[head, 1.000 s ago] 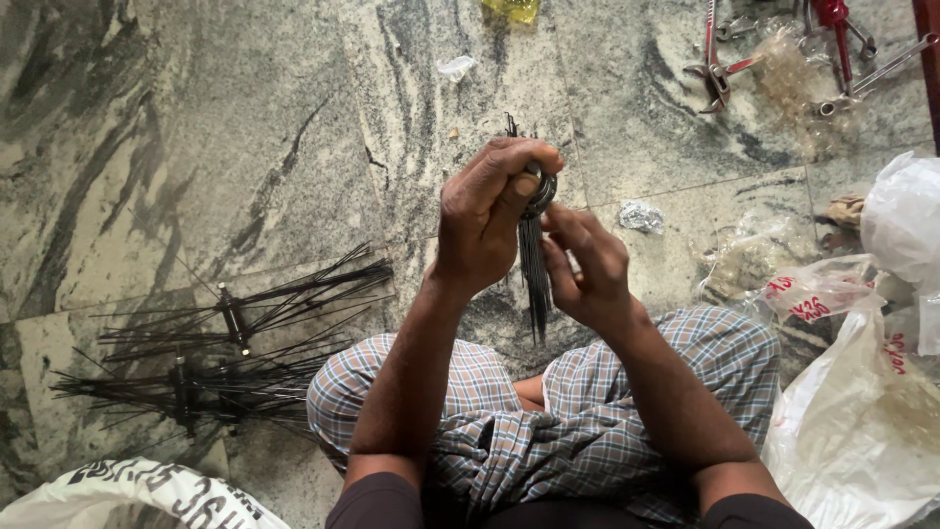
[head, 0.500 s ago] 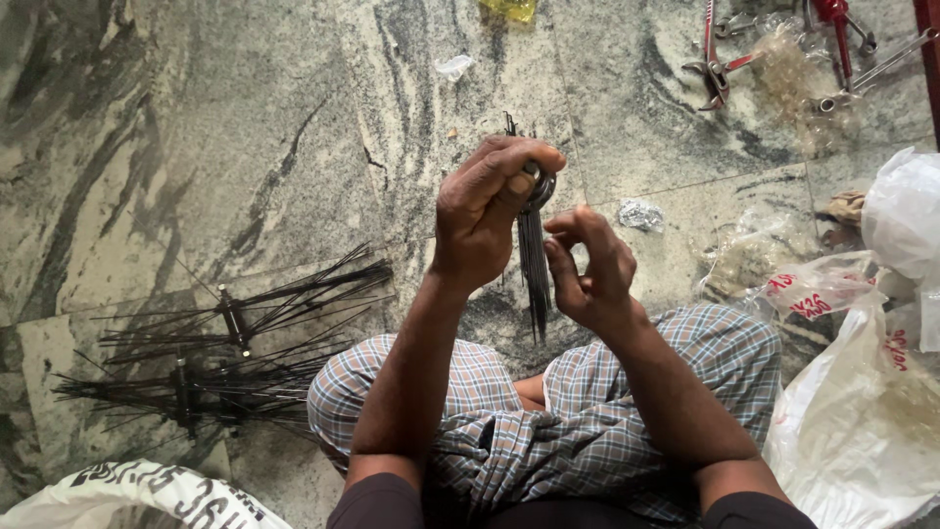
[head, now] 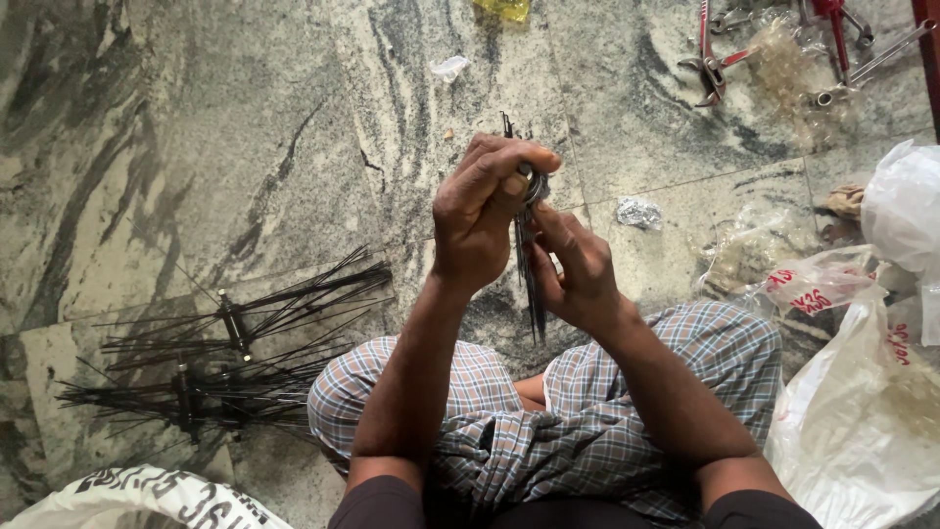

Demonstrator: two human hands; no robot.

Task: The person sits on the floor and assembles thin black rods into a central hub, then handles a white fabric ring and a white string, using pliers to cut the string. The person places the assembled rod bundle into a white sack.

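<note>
Seated on a marble floor [head: 245,147], checked cloth [head: 587,431] over the knees, both hands up in the middle of the view. Left hand [head: 485,211] wrapped over the top end of a bundle of thin black wires [head: 531,284], fingers curled tight, thumb pressed down on top; looks like a way to clamp the ends together so nothing slips. Right hand [head: 578,269] just beside it, lower, fingers half curled around the strands, thumb and forefinger pinching near the top; probably steadying or gathering them, though the exact grip is partly hidden behind the left hand. Bundle hanging straight down between the two hands, above the lap, a few tips poking up past the left knuckles.

Off to the left, on the floor, two finished-looking wire bunches [head: 225,333] spread flat, each bound at a dark collar; laid out of the way, well apart from the hands.

Now the containers. Right side: clear plastic bags [head: 852,411], crumpled, contents too hazy to tell, one with red print. A white bag [head: 906,206] beyond them, shut, nothing showing. Near left corner: a white printed sack [head: 147,500], only its top in view. Far right: red-handled pliers [head: 707,49] and spanners [head: 871,54] lying loose beside more clear wrapping.
</note>
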